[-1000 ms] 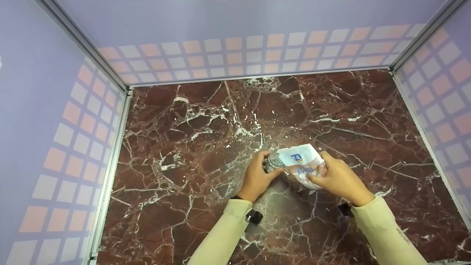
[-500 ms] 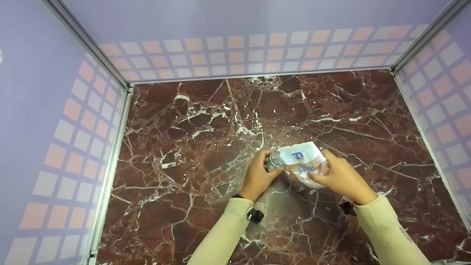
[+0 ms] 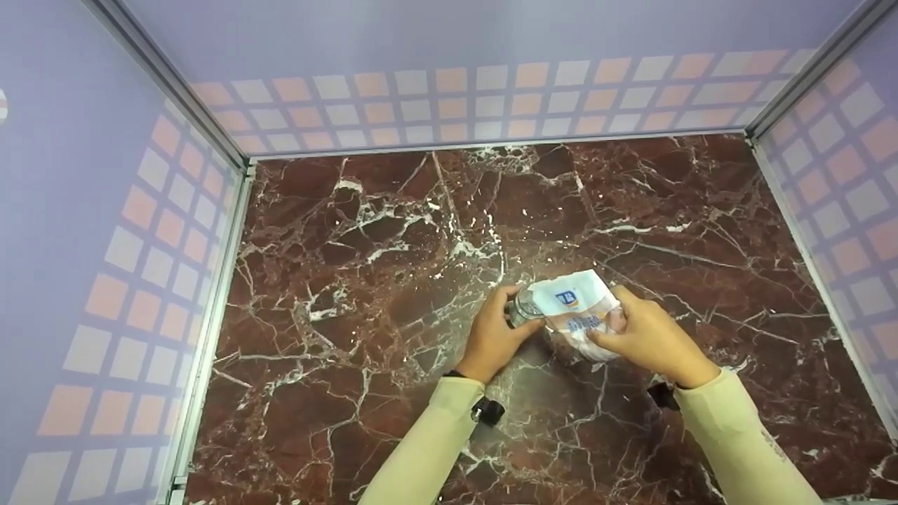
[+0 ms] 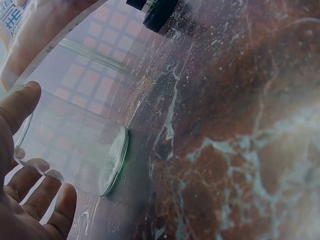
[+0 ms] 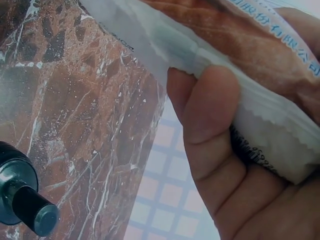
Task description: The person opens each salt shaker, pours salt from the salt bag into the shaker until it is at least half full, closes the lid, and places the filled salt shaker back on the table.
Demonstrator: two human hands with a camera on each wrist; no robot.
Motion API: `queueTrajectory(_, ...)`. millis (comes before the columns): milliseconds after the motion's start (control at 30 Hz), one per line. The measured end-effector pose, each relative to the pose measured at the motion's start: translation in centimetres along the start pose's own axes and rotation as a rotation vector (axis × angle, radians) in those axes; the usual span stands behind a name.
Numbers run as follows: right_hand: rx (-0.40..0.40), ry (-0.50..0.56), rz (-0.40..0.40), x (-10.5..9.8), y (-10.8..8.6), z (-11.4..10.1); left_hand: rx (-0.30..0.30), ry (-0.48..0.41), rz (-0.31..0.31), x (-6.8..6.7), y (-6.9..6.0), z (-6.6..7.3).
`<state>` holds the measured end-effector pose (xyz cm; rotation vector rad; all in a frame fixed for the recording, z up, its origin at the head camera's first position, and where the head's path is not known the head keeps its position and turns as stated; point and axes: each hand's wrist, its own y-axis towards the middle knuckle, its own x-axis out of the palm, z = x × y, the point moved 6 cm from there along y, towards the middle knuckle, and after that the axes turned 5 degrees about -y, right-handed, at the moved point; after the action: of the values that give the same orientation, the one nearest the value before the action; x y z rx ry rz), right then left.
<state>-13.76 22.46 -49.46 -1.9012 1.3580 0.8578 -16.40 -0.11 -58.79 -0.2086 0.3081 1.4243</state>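
Observation:
My left hand (image 3: pixel 489 337) curls its fingers and thumb round a clear glass jar (image 3: pixel 525 308). In the left wrist view the jar (image 4: pixel 75 145) is tilted, with some white grains at its base. A white plastic bag (image 3: pixel 572 298) with blue print lies with its end at the jar's mouth. My right hand (image 3: pixel 652 340) grips the other end of the bag, and in the right wrist view the fingers (image 5: pixel 212 100) pinch its crimped edge. Whether anything passes from bag to jar cannot be seen.
White specks are scattered over the dark red marbled tabletop (image 3: pixel 393 301), mostly beyond the hands. Pale purple panels with pink and white squares (image 3: pixel 449 105) stand at the back and both sides. Each wrist wears a black device (image 3: pixel 487 412).
The bag and both hands have shifted very slightly in the head view. Both grips look the same as before.

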Motion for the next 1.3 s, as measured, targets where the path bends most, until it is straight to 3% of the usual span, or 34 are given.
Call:
queueTrajectory(267,-0.007,-0.026,0.005,-0.1,0.1,-0.2,0.022,0.015,0.011,0.0,0.1,0.0)
queueTrajectory(800,-0.003,0.023,-0.025,-0.5,0.6,-0.5,-0.013,-0.005,0.010,0.1,0.1,0.0)
queueTrajectory(1300,-0.058,-0.077,-0.004,-1.0,0.9,-1.2,0.004,0.011,0.003,0.0,0.0,0.1)
